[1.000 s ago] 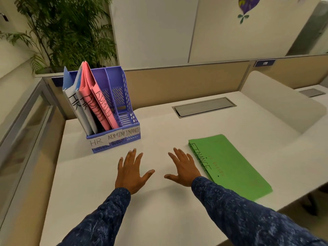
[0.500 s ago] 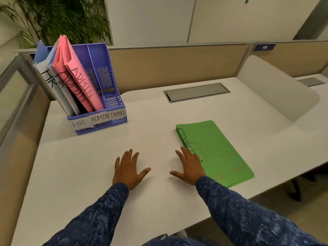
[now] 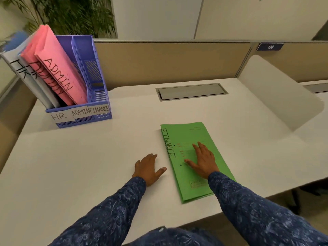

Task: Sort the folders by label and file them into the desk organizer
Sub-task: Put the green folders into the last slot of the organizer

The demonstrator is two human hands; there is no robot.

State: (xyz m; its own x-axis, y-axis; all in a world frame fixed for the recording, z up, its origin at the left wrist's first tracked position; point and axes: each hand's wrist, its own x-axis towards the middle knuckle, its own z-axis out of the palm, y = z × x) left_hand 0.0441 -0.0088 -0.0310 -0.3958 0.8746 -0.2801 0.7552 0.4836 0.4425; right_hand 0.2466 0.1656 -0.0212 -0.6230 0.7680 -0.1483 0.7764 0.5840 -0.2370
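Note:
A green folder stack (image 3: 191, 137) marked FINANCE lies flat on the white desk (image 3: 88, 157). My right hand (image 3: 204, 160) rests flat on top of it, fingers spread. Just left of the folders, my left hand (image 3: 148, 166) lies palm down on the desk, not touching them. At the far left stands the blue desk organizer (image 3: 92, 110), with slots labelled HR, ADMIN and FINANCE. White HR folders (image 3: 23, 71) fill its left slot and pink ADMIN folders (image 3: 58, 68) its middle slot. The FINANCE slot on the right holds nothing.
A grey cable hatch (image 3: 191, 92) is set into the desk behind the folders. A beige partition (image 3: 168, 63) runs along the back, with a white divider panel (image 3: 276, 96) at the right. A potted plant (image 3: 74, 15) stands behind the organizer.
My right hand has slid from the desk onto the green folders. My left hand has moved right, close to the folders' left edge. The view has shifted closer and to the right.

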